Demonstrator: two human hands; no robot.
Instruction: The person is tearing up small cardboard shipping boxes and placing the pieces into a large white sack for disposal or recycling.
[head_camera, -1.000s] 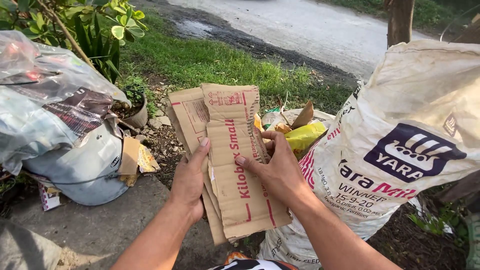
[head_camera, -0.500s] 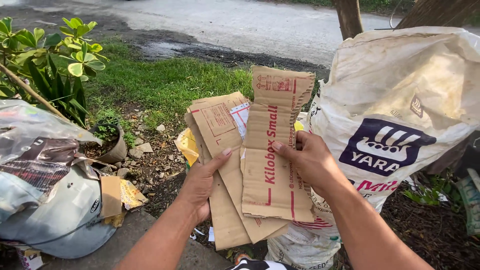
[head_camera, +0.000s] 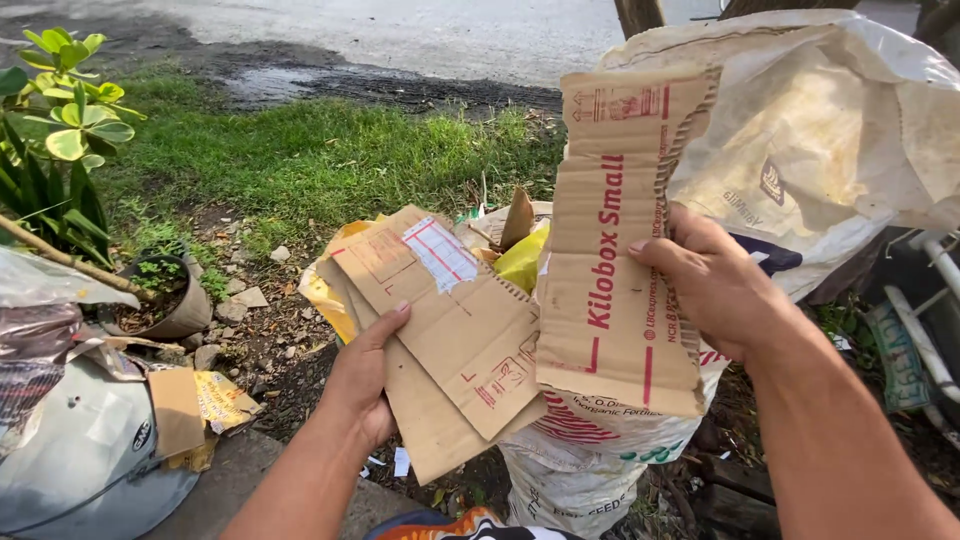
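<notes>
A person's two bare forearms reach forward over rough ground at a roadside, each hand holding flattened brown cardboard. The right hand (head_camera: 715, 285) is closed around the edge of one tall cardboard strip (head_camera: 620, 240) with red printing, thumb across its front, holding it upright and apart from the rest, in front of a large white woven sack (head_camera: 820, 140). The left hand (head_camera: 365, 375) grips the lower left edge of a cardboard stack (head_camera: 450, 340), thumb on top and fingers hidden beneath; at least two overlapping sheets can be counted, the top one carrying a white label, though the exact number is unclear. The stack tilts and fans toward the left. Behind it, something yellow (head_camera: 525, 260) and more scraps lie partly hidden. A second printed sack (head_camera: 570, 470) sits below the strip, cut off by the frame's bottom edge. At far left, one potted plant (head_camera: 165, 300) stands near a grey rounded object (head_camera: 80, 460) that is hard to identify. Grass (head_camera: 320, 160) and a wet road (head_camera: 420, 40) lie beyond.
</notes>
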